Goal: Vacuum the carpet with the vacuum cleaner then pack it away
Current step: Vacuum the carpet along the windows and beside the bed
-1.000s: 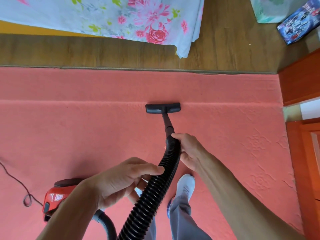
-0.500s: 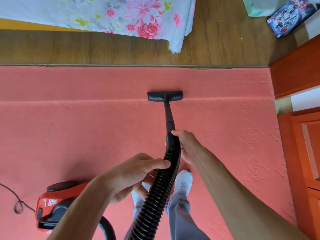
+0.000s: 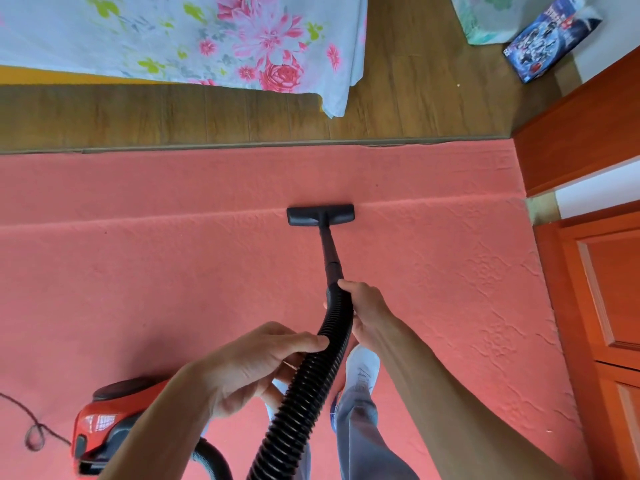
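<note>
Hands both hold the black ribbed vacuum hose [image 3: 311, 386]: the right hand [image 3: 363, 313] curls its fingers round the hose's upper end below the black wand [image 3: 329, 251], the left hand [image 3: 252, 368] grips lower down. The flat black floor nozzle [image 3: 320, 214] rests on the salmon-pink textured carpet [image 3: 156, 289]. The red canister vacuum cleaner [image 3: 104, 424] sits at lower left, on the carpet.

You stand on the pink carpet [image 3: 138, 289], your right hand [image 3: 363, 313] gripping the top of the black ribbed hose [image 3: 311, 386] where it meets the wand [image 3: 330, 251], your left hand [image 3: 252, 368] holding the hose lower down. The floor nozzle [image 3: 320, 214] rests flat on the carpet near its far edge, short of the wooden floor [image 3: 207, 116]. The red vacuum cleaner [image 3: 107, 420] sits at your lower left, its cord [image 3: 34, 434] looping beside it.
</note>
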Demonstrator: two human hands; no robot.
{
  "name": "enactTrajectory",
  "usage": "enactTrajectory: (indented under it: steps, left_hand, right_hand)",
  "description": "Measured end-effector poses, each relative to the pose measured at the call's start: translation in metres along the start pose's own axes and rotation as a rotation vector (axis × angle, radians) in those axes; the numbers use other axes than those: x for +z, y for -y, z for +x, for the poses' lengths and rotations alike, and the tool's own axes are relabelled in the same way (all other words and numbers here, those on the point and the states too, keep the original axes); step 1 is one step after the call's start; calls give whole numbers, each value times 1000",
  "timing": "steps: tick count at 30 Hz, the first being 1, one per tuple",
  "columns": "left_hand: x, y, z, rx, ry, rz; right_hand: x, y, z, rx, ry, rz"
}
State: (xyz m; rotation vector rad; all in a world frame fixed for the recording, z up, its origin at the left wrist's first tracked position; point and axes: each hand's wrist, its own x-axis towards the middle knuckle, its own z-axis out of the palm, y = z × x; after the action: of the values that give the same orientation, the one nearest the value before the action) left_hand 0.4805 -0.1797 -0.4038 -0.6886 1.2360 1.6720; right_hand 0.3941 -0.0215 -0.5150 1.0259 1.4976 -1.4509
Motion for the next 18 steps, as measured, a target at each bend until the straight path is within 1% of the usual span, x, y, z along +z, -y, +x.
enactTrajectory:
  steps: [4, 7, 12, 16, 18]
  left_hand:
    - [21, -23, -22, 35, 15, 89]
    - [42, -46, -43, 81, 54, 216]
    - [89, -62, -69, 84, 57, 544]
    - [118, -64, -85, 77, 36, 705]
    - [130, -70, -92, 94, 45, 779]
  right_hand:
    - [-25, 19, -39, 27, 65, 145]
    - [-51, 34, -78, 57, 77, 318]
    - [-94, 42, -142, 49, -88, 421]
    - [-123, 34, -186, 46, -142, 604]
    - [-135, 29, -205, 9, -151, 710]
